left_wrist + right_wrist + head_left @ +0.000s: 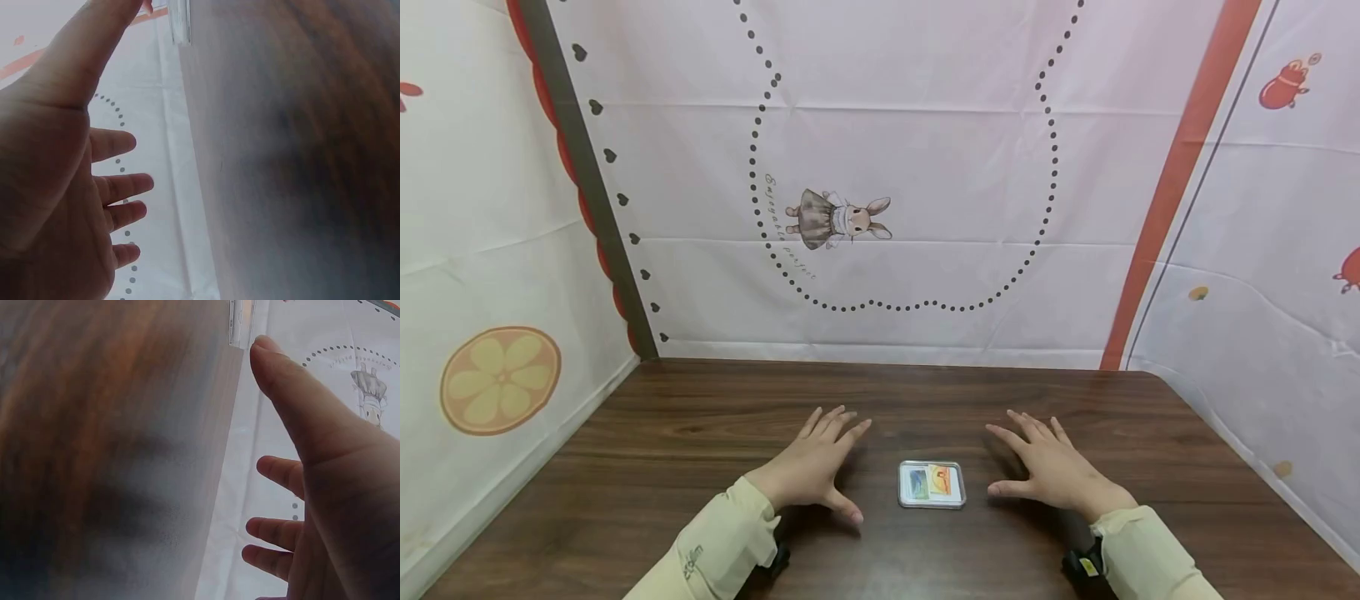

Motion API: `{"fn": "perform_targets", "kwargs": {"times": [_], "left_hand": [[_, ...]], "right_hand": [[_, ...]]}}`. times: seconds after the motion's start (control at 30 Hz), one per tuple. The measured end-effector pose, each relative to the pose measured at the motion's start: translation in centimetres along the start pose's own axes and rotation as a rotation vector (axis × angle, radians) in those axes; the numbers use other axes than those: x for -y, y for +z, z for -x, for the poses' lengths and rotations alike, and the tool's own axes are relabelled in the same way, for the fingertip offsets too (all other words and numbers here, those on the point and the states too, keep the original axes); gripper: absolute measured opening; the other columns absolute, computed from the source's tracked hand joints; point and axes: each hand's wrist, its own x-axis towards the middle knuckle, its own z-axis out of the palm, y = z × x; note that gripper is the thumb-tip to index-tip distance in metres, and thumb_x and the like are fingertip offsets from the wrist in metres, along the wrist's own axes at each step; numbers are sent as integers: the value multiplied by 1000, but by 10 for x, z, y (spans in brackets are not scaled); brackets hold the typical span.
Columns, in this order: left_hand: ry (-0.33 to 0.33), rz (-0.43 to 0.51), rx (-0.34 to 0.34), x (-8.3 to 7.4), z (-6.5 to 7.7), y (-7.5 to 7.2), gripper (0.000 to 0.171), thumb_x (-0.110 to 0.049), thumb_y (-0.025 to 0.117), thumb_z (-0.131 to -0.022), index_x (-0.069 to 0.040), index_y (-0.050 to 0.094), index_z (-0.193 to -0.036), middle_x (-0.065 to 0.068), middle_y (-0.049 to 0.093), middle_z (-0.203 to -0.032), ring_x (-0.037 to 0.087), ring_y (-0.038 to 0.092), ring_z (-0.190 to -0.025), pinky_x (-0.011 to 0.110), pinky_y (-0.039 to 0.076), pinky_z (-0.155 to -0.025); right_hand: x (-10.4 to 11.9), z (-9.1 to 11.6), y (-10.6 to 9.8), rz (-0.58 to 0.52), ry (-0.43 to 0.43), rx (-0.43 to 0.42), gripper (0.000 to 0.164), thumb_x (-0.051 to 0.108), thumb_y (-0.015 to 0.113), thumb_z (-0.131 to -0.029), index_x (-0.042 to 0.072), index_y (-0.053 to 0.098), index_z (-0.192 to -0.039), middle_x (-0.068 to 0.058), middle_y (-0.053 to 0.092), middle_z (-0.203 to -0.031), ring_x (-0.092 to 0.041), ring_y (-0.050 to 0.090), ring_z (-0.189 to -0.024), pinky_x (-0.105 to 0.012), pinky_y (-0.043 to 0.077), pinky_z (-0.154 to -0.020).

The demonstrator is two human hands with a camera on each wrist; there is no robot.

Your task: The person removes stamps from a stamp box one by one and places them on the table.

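A small clear rectangular case [932, 503] lies flat on the brown wood-grain table, with two colourful stamp-like pictures inside, one green-blue and one orange. To its left my left hand [811, 468] hovers with fingers spread, holding nothing. On the other side my right hand [1051, 468] is held the same way, its thumb nearer the case than the left one. Neither hand touches the case. In the left wrist view, the edge of the case [180, 22] shows at the top beyond the thumb. The right wrist view catches the case's edge [241, 325] above the thumb tip.
The dark wooden table [880, 400] reaches back to a white printed cloth [925, 183] with a rabbit figure and dotted lines. More printed cloth hangs at the left [490, 275] and right. Dark wrist-worn devices sit under both cuffs.
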Motion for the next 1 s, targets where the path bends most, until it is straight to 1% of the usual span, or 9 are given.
{"fn": "perform_targets", "kwargs": {"times": [0.1,0.23,0.37,0.57,0.63,0.83,1.0], "left_hand": [[19,1,-23,-1,1,0,121,-65,81,-54,-3,34,-147,24,41,-143,43,30,-139,60,16,-114],[31,-2,-36,-1,1,0,118,-63,81,-55,-3,37,-146,20,45,-138,38,38,-134,59,20,-114],[35,-6,-44,-2,1,0,116,-62,81,-56,-4,37,-146,16,47,-135,33,42,-130,57,23,-114],[56,-3,-70,-1,1,1,113,-62,80,-57,-5,38,-146,14,49,-132,31,45,-127,56,26,-112],[58,-10,-72,-1,0,1,113,-62,80,-58,-6,37,-146,13,49,-132,30,45,-127,55,27,-112],[54,-6,-71,-1,-1,1,109,-60,80,-59,-6,40,-145,12,51,-128,29,47,-122,50,34,-108],[33,-5,-51,-2,-2,1,106,-60,80,-61,-8,42,-145,8,53,-121,24,49,-115,45,40,-101]], "right_hand": [[1,0,0,-13,1,6,88,69,64,-75,17,47,-142,-23,40,-148,-45,38,-135,-70,17,-107],[3,0,0,-19,1,20,86,68,63,-76,16,47,-142,-23,42,-146,-44,40,-134,-70,18,-107],[4,-1,-1,-23,3,39,84,67,63,-78,15,47,-142,-23,43,-145,-44,41,-133,-70,18,-107],[4,-2,-1,-34,23,61,84,67,62,-78,14,48,-142,-23,44,-144,-42,41,-134,-68,18,-108],[4,-2,-2,-34,29,70,82,66,62,-80,14,48,-142,-23,44,-144,-42,42,-133,-67,21,-108],[5,-2,-4,-31,24,78,72,56,62,-86,10,49,-140,-24,44,-143,-44,47,-127,-61,39,-99],[5,-3,-4,-37,34,82,67,52,62,-88,9,51,-139,-22,49,-138,-40,51,-123,-57,43,-97]]}}
